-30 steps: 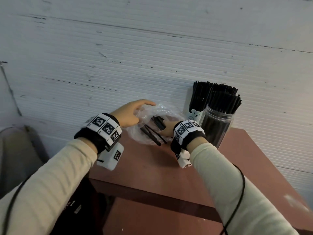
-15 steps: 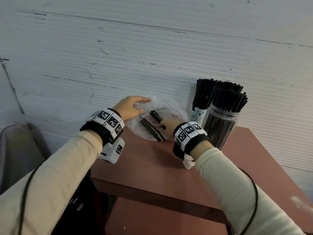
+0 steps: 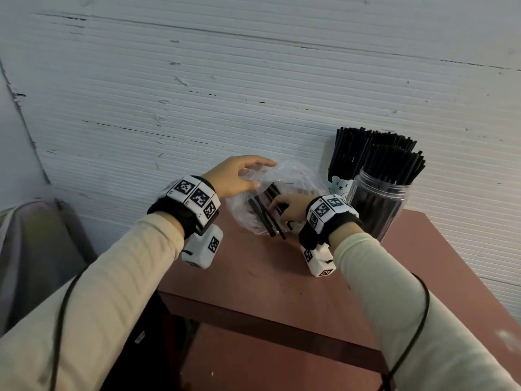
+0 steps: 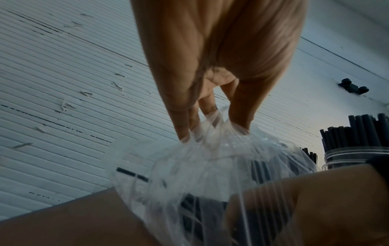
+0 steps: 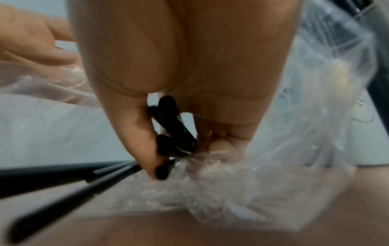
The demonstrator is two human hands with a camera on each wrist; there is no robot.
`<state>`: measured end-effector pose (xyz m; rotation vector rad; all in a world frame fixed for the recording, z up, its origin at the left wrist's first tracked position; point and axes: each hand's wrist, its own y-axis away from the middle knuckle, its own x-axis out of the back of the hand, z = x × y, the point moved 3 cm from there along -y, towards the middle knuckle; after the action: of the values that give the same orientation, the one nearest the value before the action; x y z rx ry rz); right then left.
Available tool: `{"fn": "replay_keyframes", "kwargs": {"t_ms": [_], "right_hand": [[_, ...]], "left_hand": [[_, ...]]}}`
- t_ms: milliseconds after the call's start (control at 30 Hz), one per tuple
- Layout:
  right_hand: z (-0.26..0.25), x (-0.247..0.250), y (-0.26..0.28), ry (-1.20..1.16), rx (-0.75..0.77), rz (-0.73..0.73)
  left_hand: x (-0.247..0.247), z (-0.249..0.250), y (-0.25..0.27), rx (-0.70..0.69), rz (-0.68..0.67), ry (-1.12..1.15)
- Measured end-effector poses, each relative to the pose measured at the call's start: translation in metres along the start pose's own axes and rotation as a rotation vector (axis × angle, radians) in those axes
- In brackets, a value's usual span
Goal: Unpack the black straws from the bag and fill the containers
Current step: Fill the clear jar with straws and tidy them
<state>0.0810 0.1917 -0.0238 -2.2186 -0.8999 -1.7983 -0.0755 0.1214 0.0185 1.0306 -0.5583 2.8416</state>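
- Pinching the upper rim of the clear plastic bag (image 3: 293, 179), the left hand (image 3: 234, 179) holds its mouth open, fingertips (image 4: 185, 133) and thumb bunched on the film.
- Reaching inside the bag, the right hand (image 3: 290, 206) has thumb and fingers curled round a few black straws (image 3: 265, 218); their free ends poke out of the bag's mouth toward the near side of the table (image 3: 282, 277).
- The bag rests on the reddish-brown table against the ribbed white wall (image 3: 253, 94).
- Just right of the bag stands a clear jar (image 3: 377, 204) packed with upright black straws, close beside the right wrist.
- Behind the jar, a white bear-printed cup (image 3: 339, 186) likewise holds upright straws.
- A grey chair back (image 3: 36, 249) sits left of the table.
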Motion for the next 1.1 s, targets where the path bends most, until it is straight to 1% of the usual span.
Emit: {"fn": "replay_keyframes", "kwargs": {"t_ms": [133, 233, 300, 367, 467, 567, 667, 833, 933, 1000, 1100], "right_hand": [[-0.001, 0.001, 0.001, 0.004, 0.001, 0.043], [0.001, 0.005, 0.004, 0.024, -0.01, 0.151], [0.002, 0.008, 0.005, -0.005, -0.013, 0.189], [0.0, 0.01, 0.005, 0.005, 0.002, 0.192], [-0.004, 0.01, 0.005, 0.104, 0.025, 0.175], [-0.004, 0.007, 0.002, 0.208, 0.036, 0.201], [-0.004, 0.006, 0.002, 0.229, 0.068, 0.22], [-0.003, 0.012, -0.002, 0.207, 0.094, 0.306], [-0.003, 0.013, -0.003, 0.226, 0.094, 0.265], [-0.003, 0.009, -0.004, 0.254, 0.068, 0.212], [0.0, 0.006, -0.005, 0.254, 0.031, 0.191]], "left_hand": [[0.001, -0.006, -0.001, 0.06, 0.028, -0.043], [0.002, -0.011, -0.002, 0.116, 0.044, -0.069], [0.003, -0.011, -0.002, 0.133, 0.048, -0.082], [0.004, -0.01, -0.003, 0.137, 0.057, -0.08], [0.004, -0.009, -0.005, 0.149, 0.062, -0.106], [0.001, -0.007, -0.007, 0.159, 0.041, -0.134], [0.0, -0.005, -0.007, 0.172, 0.035, -0.148], [0.003, -0.005, -0.005, 0.196, 0.043, -0.17], [0.004, -0.005, -0.004, 0.201, 0.045, -0.15], [0.005, -0.004, -0.004, 0.197, 0.042, -0.143], [0.005, -0.003, -0.002, 0.192, 0.025, -0.138]]}}
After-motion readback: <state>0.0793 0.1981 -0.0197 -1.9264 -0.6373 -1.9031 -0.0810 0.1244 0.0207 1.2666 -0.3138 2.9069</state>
